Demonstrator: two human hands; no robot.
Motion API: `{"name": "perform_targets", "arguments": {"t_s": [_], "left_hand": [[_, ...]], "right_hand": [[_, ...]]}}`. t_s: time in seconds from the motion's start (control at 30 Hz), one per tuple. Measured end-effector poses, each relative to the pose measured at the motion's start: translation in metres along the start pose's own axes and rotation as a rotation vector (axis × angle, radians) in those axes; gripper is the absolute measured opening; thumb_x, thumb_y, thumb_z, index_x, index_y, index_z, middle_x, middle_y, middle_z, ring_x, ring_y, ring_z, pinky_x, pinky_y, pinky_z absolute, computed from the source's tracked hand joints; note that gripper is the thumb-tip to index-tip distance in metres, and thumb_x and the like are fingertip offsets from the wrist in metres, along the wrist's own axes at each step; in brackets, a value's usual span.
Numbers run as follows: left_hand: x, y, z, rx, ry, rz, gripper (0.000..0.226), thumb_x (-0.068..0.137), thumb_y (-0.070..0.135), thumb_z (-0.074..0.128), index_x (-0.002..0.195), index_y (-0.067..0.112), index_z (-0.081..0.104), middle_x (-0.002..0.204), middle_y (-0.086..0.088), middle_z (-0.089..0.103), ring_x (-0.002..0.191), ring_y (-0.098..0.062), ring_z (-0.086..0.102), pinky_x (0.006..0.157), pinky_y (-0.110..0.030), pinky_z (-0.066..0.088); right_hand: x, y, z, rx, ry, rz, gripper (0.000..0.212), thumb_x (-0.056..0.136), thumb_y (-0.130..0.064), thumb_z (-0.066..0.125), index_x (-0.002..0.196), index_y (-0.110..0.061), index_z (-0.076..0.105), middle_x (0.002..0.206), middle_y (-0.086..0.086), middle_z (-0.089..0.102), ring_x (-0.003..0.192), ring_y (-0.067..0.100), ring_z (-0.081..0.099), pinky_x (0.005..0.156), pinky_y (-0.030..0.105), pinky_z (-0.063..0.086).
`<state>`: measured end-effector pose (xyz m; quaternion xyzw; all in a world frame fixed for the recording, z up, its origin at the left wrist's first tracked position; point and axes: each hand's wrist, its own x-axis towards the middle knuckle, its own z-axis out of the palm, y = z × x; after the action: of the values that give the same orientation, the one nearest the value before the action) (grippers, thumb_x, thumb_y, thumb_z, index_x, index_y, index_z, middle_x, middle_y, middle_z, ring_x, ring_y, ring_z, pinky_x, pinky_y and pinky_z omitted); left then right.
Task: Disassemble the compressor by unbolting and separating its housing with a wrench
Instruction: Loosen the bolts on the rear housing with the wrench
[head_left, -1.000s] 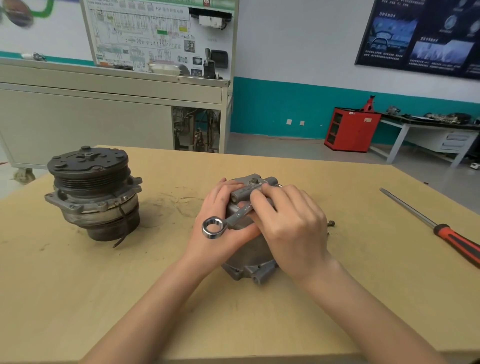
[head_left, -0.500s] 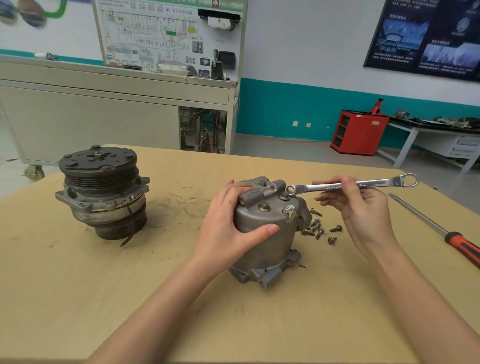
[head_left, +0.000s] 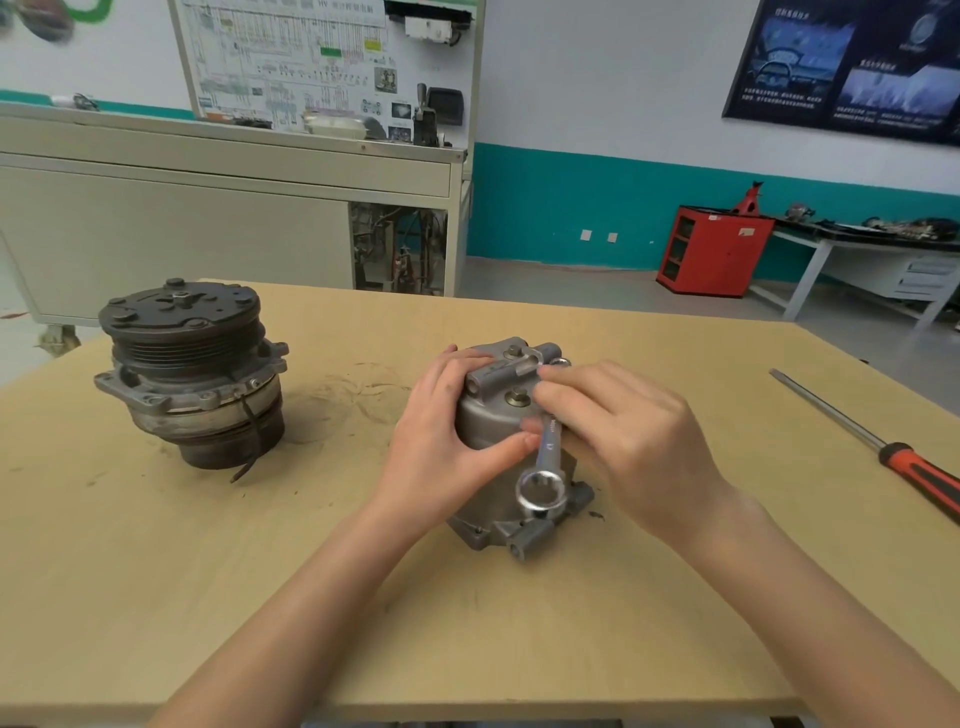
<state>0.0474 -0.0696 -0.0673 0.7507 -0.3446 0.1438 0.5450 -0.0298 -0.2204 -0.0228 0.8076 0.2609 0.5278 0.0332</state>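
A grey compressor housing (head_left: 493, 415) stands on the wooden table (head_left: 156, 597) at the centre. My left hand (head_left: 441, 447) grips its left side, thumb pressed to the front. My right hand (head_left: 623, 436) lies over the housing's top right and holds a silver wrench (head_left: 545, 467). The wrench's free ring end hangs toward me in front of the housing; its far end is at a bolt on top, hidden under my fingers. A bolt head (head_left: 518, 397) shows on the housing top.
The compressor's pulley half (head_left: 192, 374) stands at the table's left. A screwdriver (head_left: 883, 447) with a red and black handle lies at the right. A workbench and red cabinet (head_left: 711, 249) stand beyond the table.
The wrench has swung from pointing right, held out over the table, round to pointing toward me. My right hand moved left onto the housing and now covers the loose bolts on the table.
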Motion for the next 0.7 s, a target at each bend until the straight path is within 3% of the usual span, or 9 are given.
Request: {"name": "perform_targets", "arguments": {"t_s": [0.13,0.3,0.43,0.5,0.6,0.7], "left_hand": [[0.0,0.002,0.0,0.012,0.007,0.02,0.05,0.065,0.06,0.058,0.11,0.048,0.04,0.121,0.033,0.042,0.133,-0.008,0.039,0.109,-0.03,0.035],[0.001,0.0,-0.001,0.026,-0.007,0.001,0.065,0.062,0.066,0.062,0.119,0.038,0.044,0.122,0.028,0.044,0.135,-0.009,0.037,0.11,-0.036,0.035],[0.001,0.0,-0.001,0.016,0.0,0.007,0.065,0.063,0.064,0.063,0.119,0.033,0.047,0.124,0.015,0.05,0.132,-0.01,0.04,0.11,-0.032,0.034],[0.001,0.0,-0.001,0.014,-0.005,0.002,0.067,0.063,0.064,0.064,0.119,0.031,0.048,0.125,0.013,0.051,0.131,-0.007,0.04,0.109,-0.028,0.033],[0.0,0.001,-0.001,0.023,-0.011,-0.019,0.07,0.065,0.057,0.072,0.124,0.026,0.051,0.127,0.011,0.051,0.132,-0.009,0.039,0.11,-0.035,0.034],[0.0,0.001,-0.001,0.029,-0.021,-0.035,0.069,0.067,0.053,0.071,0.127,0.026,0.049,0.128,0.013,0.049,0.132,-0.01,0.039,0.109,-0.039,0.037]], "right_hand": [[-0.003,0.002,0.009,0.043,-0.013,-0.029,0.024,0.088,-0.017,0.062,0.081,0.004,0.071,0.086,0.014,0.071,0.073,0.028,0.063,0.067,0.033,0.051],[-0.027,0.01,0.008,0.366,0.16,0.373,0.029,0.097,-0.021,0.049,0.087,-0.001,0.067,0.096,0.004,0.069,0.089,0.02,0.061,0.084,0.024,0.047],[-0.039,0.017,0.007,0.628,0.148,0.547,0.019,0.097,-0.017,0.045,0.092,-0.011,0.062,0.104,0.0,0.068,0.102,0.02,0.063,0.089,0.024,0.047],[-0.042,0.024,0.009,0.891,0.177,0.708,0.021,0.095,-0.013,0.041,0.091,-0.011,0.061,0.103,0.002,0.07,0.097,0.019,0.065,0.088,0.024,0.048],[-0.035,0.049,0.016,1.427,0.25,1.129,0.024,0.097,-0.007,0.032,0.09,-0.008,0.054,0.097,0.011,0.072,0.075,0.021,0.066,0.072,0.026,0.053],[-0.02,0.083,0.03,1.734,0.094,1.341,0.014,0.095,-0.009,0.037,0.088,-0.009,0.05,0.087,0.011,0.069,0.064,0.016,0.062,0.062,0.023,0.053]]}}
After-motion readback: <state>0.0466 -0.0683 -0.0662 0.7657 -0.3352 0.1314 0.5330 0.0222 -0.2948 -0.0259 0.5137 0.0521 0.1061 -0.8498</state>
